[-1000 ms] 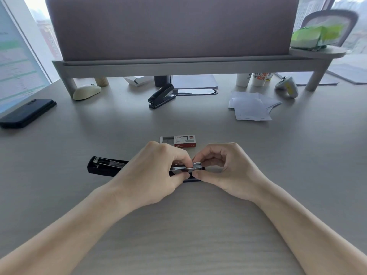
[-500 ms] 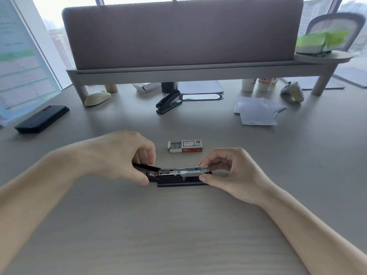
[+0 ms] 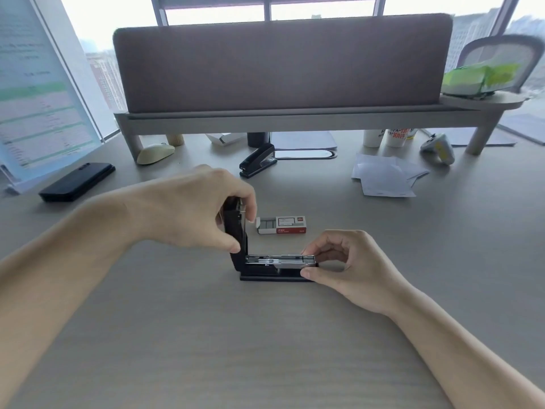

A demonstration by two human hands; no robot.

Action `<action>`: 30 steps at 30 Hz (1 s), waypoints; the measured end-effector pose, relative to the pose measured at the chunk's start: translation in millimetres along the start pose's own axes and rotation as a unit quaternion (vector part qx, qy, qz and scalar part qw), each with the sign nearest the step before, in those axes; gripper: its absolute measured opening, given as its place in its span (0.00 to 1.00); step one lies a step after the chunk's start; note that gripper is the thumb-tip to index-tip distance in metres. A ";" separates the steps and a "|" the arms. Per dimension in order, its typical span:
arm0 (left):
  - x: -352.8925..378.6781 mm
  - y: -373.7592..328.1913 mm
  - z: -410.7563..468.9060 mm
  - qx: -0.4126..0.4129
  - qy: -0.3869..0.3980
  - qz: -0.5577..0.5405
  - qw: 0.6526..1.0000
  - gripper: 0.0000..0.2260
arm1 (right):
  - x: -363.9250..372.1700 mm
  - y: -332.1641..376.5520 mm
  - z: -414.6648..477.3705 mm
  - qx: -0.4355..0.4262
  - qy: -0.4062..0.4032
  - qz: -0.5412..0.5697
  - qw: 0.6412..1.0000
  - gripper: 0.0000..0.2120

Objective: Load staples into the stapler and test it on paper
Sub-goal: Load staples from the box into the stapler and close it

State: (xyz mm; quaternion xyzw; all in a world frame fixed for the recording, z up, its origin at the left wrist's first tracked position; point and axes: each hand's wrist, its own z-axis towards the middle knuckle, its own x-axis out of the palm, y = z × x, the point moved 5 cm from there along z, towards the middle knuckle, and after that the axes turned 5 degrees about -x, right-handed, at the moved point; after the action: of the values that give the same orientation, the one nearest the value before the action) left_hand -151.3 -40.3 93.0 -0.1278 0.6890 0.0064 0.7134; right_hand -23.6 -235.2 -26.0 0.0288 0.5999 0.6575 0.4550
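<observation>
A black stapler (image 3: 265, 271) rests on the desk in front of me, its lid swung up to vertical. My left hand (image 3: 203, 211) grips the raised lid (image 3: 234, 228). The metal staple channel (image 3: 280, 259) lies flat and exposed. My right hand (image 3: 342, 264) pinches the front end of the channel and base between thumb and fingers. A small red and white staple box (image 3: 283, 225) lies just behind the stapler with its left flap open. Several white paper slips (image 3: 383, 178) lie at the back right.
A second black stapler (image 3: 258, 160) sits under the monitor riser (image 3: 295, 118). A black phone (image 3: 77, 182) and a tilted screen (image 3: 35, 93) are at the left. A mouse (image 3: 154, 152), paper cups (image 3: 389, 137) and a controller (image 3: 439, 149) line the back.
My left hand has swung the stapler's lid up from lying flat at the left to vertical. My right hand has kept hold of the front end. The camera has tilted up.
</observation>
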 end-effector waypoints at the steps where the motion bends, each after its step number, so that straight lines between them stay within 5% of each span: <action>1: 2.2 -5.2 2.7 0.008 -0.005 -0.022 1.000 0.15 | 0.0 -0.3 0.3 0.000 0.000 0.000 1.000 0.08; 10: 46.8 -39.4 21.4 0.037 0.045 -0.063 0.996 0.08 | 1.0 -0.9 0.4 -0.004 0.012 0.015 1.000 0.09; 15: 54.0 -42.1 24.0 0.029 0.053 -0.035 0.998 0.07 | 1.6 -0.3 1.9 -0.017 -0.008 0.041 0.999 0.19; 22: 80.9 -49.8 43.4 -0.088 0.089 -0.139 0.982 0.28 | 0.5 3.4 -0.4 -0.014 -0.018 0.064 0.998 0.33; 30: 95.8 -53.3 50.4 -0.124 0.065 -0.151 0.978 0.27 | 0.7 3.1 0.0 -0.013 -0.018 0.060 0.998 0.35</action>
State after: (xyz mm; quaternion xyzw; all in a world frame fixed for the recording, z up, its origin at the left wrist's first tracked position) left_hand -87.2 -98.2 8.8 -0.3185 0.7004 -0.0243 0.6382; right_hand -25.7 -234.3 -23.8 0.0708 0.5801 0.6905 0.4263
